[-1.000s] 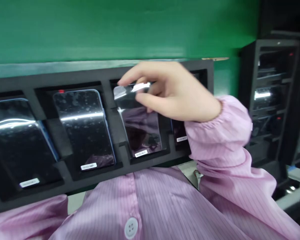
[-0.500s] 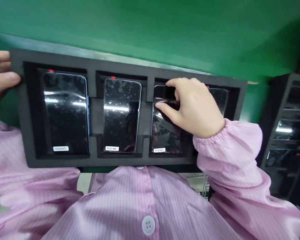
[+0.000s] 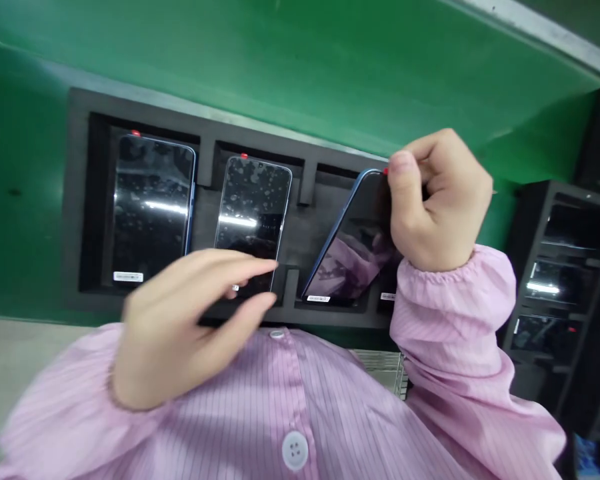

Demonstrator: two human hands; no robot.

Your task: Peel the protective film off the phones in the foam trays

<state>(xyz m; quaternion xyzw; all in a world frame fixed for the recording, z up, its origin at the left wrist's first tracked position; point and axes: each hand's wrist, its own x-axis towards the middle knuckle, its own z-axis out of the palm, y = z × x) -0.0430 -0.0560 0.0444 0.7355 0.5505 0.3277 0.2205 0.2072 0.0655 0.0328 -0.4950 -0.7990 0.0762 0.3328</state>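
In the head view a black foam tray (image 3: 210, 147) holds smartphones with dark screens, red tabs at the top and white labels at the bottom. My right hand (image 3: 440, 200) is closed at the upper end of the third smartphone (image 3: 347, 247), by its red tab; this phone tilts up out of its slot, its lower end still low in the tray. My left hand (image 3: 190, 327) is open, thumb and fingers apart, over the lower part of the second smartphone (image 3: 255, 200). The first smartphone (image 3: 153, 193) lies in the left slot. My right hand and sleeve mostly hide a fourth phone.
The tray lies on a green work surface (image 3: 300, 73). To the right stands another black tray (image 3: 535, 220) with several phones in it. A wire rack (image 3: 403, 373) shows below the surface's front edge.
My right hand has raised the third phone's upper end from its slot. My left hand has left the tray's left edge and come right, over the second phone. The view has shifted slightly.
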